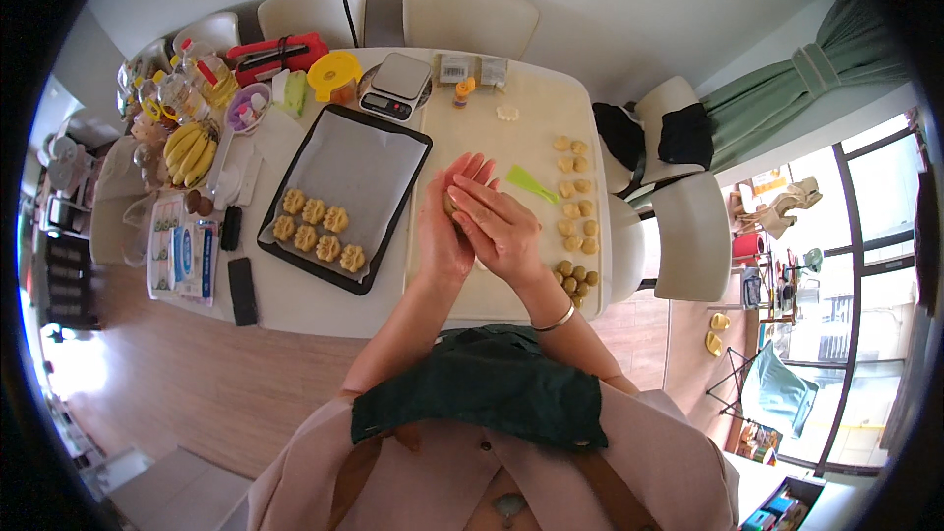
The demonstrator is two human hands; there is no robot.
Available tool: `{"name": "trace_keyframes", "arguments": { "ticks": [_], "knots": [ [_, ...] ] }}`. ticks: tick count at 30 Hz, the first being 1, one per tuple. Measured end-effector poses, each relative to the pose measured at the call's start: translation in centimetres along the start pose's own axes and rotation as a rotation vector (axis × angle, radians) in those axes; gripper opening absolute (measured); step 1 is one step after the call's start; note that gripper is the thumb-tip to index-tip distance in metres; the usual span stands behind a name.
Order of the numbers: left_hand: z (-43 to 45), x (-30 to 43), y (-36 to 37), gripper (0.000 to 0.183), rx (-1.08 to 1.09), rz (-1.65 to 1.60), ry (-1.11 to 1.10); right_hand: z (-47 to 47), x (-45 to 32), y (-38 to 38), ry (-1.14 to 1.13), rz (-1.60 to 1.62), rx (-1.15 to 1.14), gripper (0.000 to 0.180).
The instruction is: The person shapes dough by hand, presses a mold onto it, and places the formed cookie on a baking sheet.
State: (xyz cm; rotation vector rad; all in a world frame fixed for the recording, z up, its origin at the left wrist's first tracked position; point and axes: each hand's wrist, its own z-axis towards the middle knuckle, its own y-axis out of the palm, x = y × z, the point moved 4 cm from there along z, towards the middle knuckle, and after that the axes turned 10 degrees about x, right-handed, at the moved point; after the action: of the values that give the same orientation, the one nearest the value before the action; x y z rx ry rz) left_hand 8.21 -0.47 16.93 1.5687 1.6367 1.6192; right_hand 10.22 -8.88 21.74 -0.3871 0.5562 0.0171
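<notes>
My left hand (441,240) is cupped with its palm turned up. Over it lies my right hand (505,228), and between the two palms is a dough ball (448,206), mostly hidden by the fingers. To the left, a black baking tray (350,155) lined with paper carries several flower-shaped dough pieces (327,248) at its near end. Pale dough lumps (566,189) line the right side of the cream work mat (479,140). Nearer me, darker olive-brown balls (575,280) sit in a cluster. A light green scraper (531,184) lies just right of my fingers.
Behind the tray stand a kitchen scale (397,86) and a yellow-lidded container (335,77). Bananas (190,153) and oil bottles (214,81) crowd the far left. A small orange-capped bottle (463,93) and a white flower-shaped piece (507,113) rest on the mat. A phone (241,291) lies front left.
</notes>
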Motion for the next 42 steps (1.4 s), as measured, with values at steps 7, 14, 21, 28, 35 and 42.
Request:
{"name": "trace_keyframes", "arguments": {
  "ticks": [7,14,21,28,35,42],
  "knots": [
    [-0.6,0.5,0.6,0.045,0.005,0.107,0.102,0.2,0.1,0.2,0.1,0.076,0.018,0.025],
    [-0.4,0.6,0.3,0.046,0.025,0.166,0.145,1.1,-0.1,0.2,0.23,0.17,0.026,0.022],
    [-0.1,0.6,-0.5,0.047,0.084,0.083,-0.01,0.7,0.7,-1.4,0.293,0.157,-0.121,0.045],
    [-0.9,0.4,1.4,0.056,-0.144,0.143,-0.186,0.1,3.1,-1.1,0.381,0.346,-0.023,0.048],
    [1.1,-0.3,-0.5,0.054,-0.108,0.116,0.116,-1.8,2.5,1.0,0.587,0.023,-0.134,0.032],
    [0.4,-0.2,-0.7,0.05,0.082,-0.129,-0.101,-0.6,2.4,-0.5,0.225,0.042,-0.027,0.039]
  ]
}}
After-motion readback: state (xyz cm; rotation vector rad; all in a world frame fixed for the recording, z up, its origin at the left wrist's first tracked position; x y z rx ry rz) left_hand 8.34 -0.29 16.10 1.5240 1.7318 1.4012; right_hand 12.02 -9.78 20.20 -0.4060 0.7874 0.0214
